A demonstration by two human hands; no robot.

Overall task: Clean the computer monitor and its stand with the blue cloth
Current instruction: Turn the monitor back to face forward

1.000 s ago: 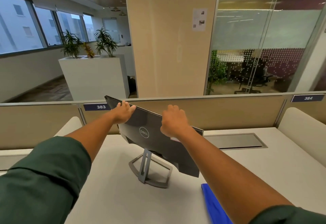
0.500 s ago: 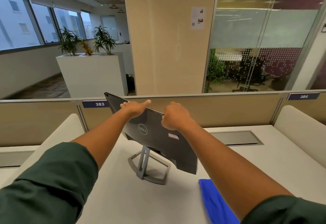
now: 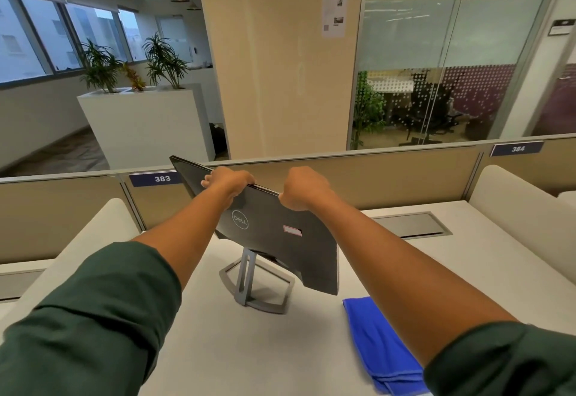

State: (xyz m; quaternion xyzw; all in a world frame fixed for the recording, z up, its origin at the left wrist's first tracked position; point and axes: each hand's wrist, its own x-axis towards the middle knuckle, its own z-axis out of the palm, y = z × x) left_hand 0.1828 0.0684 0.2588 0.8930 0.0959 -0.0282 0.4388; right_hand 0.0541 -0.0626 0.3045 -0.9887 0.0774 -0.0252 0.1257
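Observation:
A black Dell monitor [image 3: 274, 239] stands on the white desk [image 3: 218, 349] with its back toward me, turned at an angle so its right edge is nearer. Its grey metal stand [image 3: 249, 283] rests on the desk below. My left hand [image 3: 229, 182] grips the top edge near the left. My right hand [image 3: 304, 188] is closed on the top edge further right. The blue cloth [image 3: 378, 345] lies folded on the desk to the right of the stand, partly under my right forearm. The screen side is hidden.
Beige partition panels [image 3: 389, 177] with labels 383 and 384 close off the desk's far side. A grey cable hatch [image 3: 408, 224] sits in the desk at back right. Padded dividers [image 3: 514, 208] flank both sides. A column and a glass wall stand beyond.
Both hands have stayed on the monitor's top edge while it swung further, its right edge coming closer to me. The left hand's fingers have curled over the edge.

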